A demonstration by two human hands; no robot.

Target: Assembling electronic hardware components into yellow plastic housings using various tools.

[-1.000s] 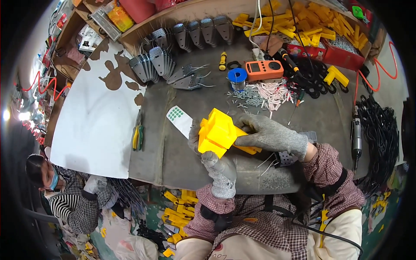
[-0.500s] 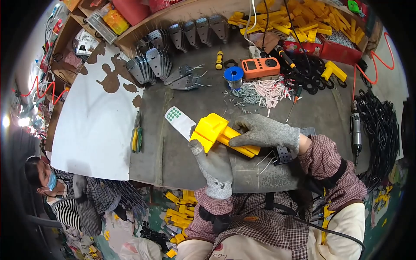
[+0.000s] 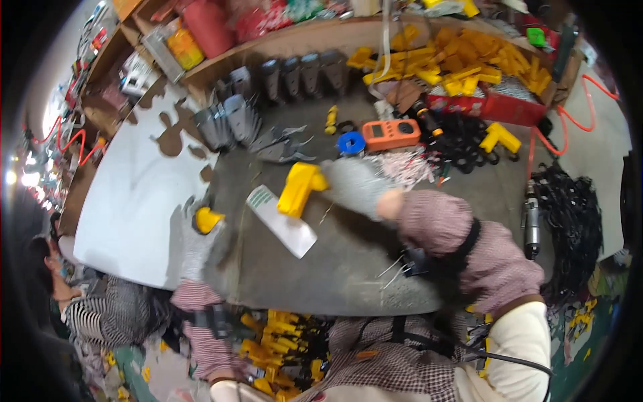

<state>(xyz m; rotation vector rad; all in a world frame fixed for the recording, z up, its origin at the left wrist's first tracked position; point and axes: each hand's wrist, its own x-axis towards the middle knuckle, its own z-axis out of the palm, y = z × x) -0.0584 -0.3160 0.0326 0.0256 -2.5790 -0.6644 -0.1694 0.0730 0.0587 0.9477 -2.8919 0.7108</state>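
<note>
Over the middle of the bench, my right hand (image 3: 358, 186) in a grey knit glove is closed on one end of a yellow T-shaped plastic housing (image 3: 295, 192). A white strip (image 3: 284, 224) with a green patch lies flat beside and partly under the housing in view. My left hand (image 3: 194, 234), gloved too, is out at the left by the white sheet's edge. Its fingers are around a small yellow plastic piece (image 3: 208, 220), blurred by motion. The pliers that lay there do not show now. A dark metal part (image 3: 415, 261) with pale wires rests below my right forearm.
A blue spool (image 3: 351, 143), an orange multimeter (image 3: 392, 134) and a pile of pink-and-white small parts (image 3: 405, 166) are at the back. Grey metal plates (image 3: 239, 119) stand behind. An air screwdriver (image 3: 532, 224) hangs right, by black cables (image 3: 576, 221). A co-worker (image 3: 100, 308) sits left.
My hands have parted. The left moved far left with a yellow piece; the right moved left and up with the T-shaped housing. The white strip lies more uncovered, and the view has shifted.
</note>
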